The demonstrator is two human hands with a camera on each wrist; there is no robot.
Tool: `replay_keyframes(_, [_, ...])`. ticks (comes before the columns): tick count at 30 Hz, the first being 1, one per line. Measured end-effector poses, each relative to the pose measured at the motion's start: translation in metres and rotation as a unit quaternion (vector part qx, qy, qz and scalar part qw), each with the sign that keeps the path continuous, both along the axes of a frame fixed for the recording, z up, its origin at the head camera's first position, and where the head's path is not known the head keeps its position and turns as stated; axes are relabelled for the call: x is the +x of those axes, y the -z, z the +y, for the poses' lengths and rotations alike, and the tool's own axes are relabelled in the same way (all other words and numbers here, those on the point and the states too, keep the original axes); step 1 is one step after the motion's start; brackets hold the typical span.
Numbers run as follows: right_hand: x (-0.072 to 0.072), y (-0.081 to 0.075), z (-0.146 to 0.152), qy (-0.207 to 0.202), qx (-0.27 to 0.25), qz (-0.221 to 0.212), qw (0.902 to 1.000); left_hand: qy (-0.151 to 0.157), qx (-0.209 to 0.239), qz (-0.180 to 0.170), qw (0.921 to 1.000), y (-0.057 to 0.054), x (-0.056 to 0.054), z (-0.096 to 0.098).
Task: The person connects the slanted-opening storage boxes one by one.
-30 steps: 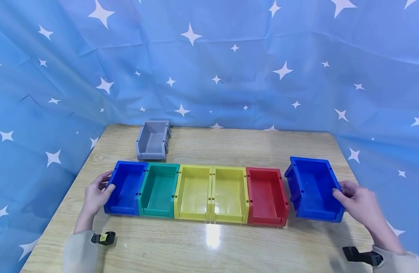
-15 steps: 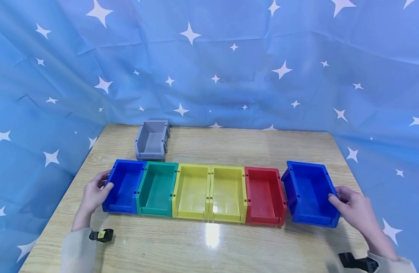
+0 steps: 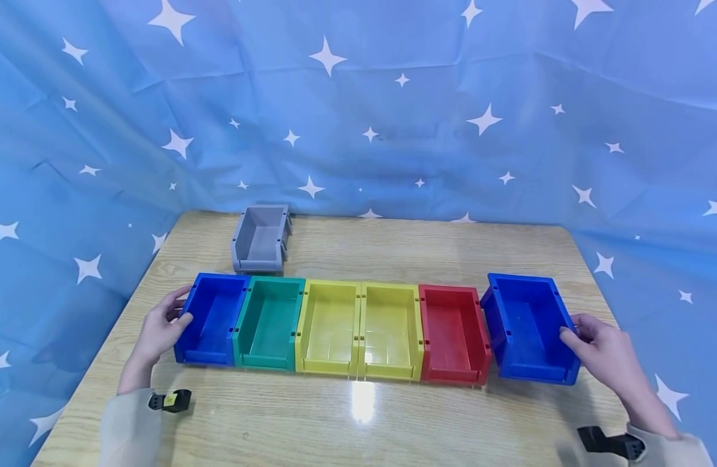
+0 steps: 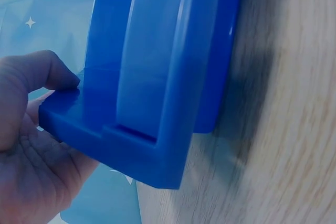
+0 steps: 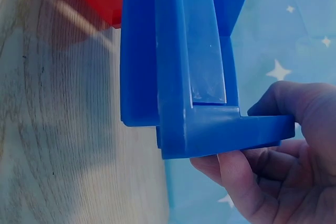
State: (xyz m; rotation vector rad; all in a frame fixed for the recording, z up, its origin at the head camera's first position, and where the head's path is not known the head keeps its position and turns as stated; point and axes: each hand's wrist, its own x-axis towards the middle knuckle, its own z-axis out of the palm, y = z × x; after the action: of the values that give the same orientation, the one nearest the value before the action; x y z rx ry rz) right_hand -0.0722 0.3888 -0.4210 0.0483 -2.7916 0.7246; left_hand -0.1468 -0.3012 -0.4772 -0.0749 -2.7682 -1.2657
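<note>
My right hand (image 3: pixel 606 350) pinches the outer wall of a blue storage bin (image 3: pixel 530 331), thumb inside and fingers outside. That bin stands just right of a red bin (image 3: pixel 454 337), with a narrow gap between their front parts. At the row's other end my left hand (image 3: pixel 162 324) grips the left wall of another blue bin (image 3: pixel 212 321), the thumb over its rim, as the left wrist view shows too. Between them, side by side, are a green bin (image 3: pixel 270 325) and two yellow bins, the left one (image 3: pixel 329 329) and the right one (image 3: pixel 391 334).
A smaller grey bin (image 3: pixel 261 240) stands behind the row, at the back left of the wooden table (image 3: pixel 265 421). A blue curtain with white stars (image 3: pixel 358 97) hangs behind the table and along both sides.
The right hand has brought its blue bin slightly left, closer to the red bin. My left hand keeps its grip, and the row stays practically in place.
</note>
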Motion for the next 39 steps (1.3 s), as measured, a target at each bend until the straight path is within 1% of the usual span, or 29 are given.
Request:
replay_keyframes(8, [0.0005,0.0011,0.0002,0.001,-0.001,-0.001,1.0000,0.005,0.003,0.007,1.0000,0.0016,-0.0013,-0.0016])
replay_keyframes(14, [0.0007,0.0020,-0.0016,0.001,0.005,0.002,1.0000,0.007,0.002,0.008,0.9999,-0.0006,-0.0007,-0.0003])
replay_keyframes(18, [0.0003,0.0032,-0.0021,0.004,0.006,0.002,1.0000,0.010,0.000,0.005,0.9999,-0.0017,0.0002,0.0002])
replay_keyframes(28, [-0.0021,0.0032,-0.0058,0.013,0.015,0.003,0.9998,0.008,-0.006,-0.001,0.9999,-0.0002,-0.0002,-0.0033])
replay_keyframes(34, [-0.0033,0.0049,-0.0081,0.017,0.014,0.021,0.9995,0.009,-0.006,-0.001,0.9999,-0.0009,0.0002,-0.0026])
replay_keyframes(39, [-0.0032,0.0057,-0.0075,0.019,0.003,0.031,0.9993,0.009,-0.008,-0.002,0.9999,-0.0016,0.0005,-0.0019])
